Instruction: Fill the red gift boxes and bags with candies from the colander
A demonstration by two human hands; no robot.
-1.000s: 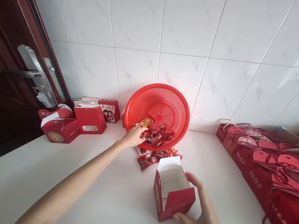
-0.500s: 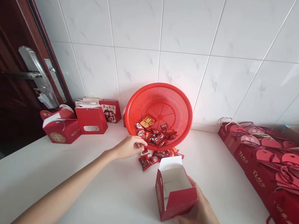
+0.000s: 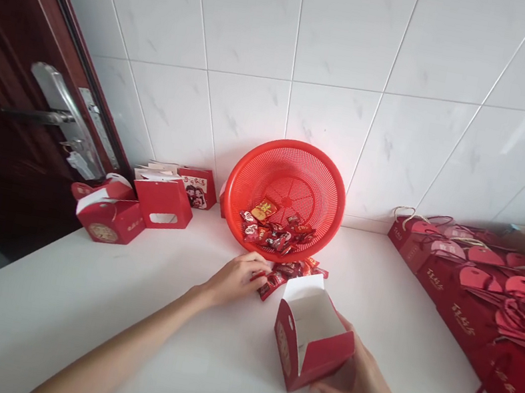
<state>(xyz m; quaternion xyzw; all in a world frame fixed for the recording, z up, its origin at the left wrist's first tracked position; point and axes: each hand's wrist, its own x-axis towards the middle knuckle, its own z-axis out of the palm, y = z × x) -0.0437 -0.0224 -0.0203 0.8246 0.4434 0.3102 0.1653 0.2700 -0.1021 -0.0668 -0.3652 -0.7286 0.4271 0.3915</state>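
My right hand (image 3: 356,382) grips the side and underside of a red gift box (image 3: 322,359). The box is tilted with its top flaps up, and its white inside shows no contents. At the counter's middle, my left hand (image 3: 241,277) has its fingers bent around a red wrapped candy (image 3: 270,286), partly hidden by the fingertips. Several more wrapped candies (image 3: 300,269) lie just beyond it. Behind them a red plastic basket (image 3: 295,155) leans against the wall, with wrapped candies (image 3: 276,234) and a yellow-red packet (image 3: 264,209) in its lower part.
To the left stand an open-flapped red box (image 3: 110,220) and a red box with a cut-out window (image 3: 163,199). Rows of red gift boxes (image 3: 456,305) with cord handles line the right side. A dark door (image 3: 15,44) with a metal handle borders the counter (image 3: 193,360).
My left hand has moved down and right from the basket's rim onto the loose candies. The right hand still holds the box in nearly the same place. The view has shifted slightly.
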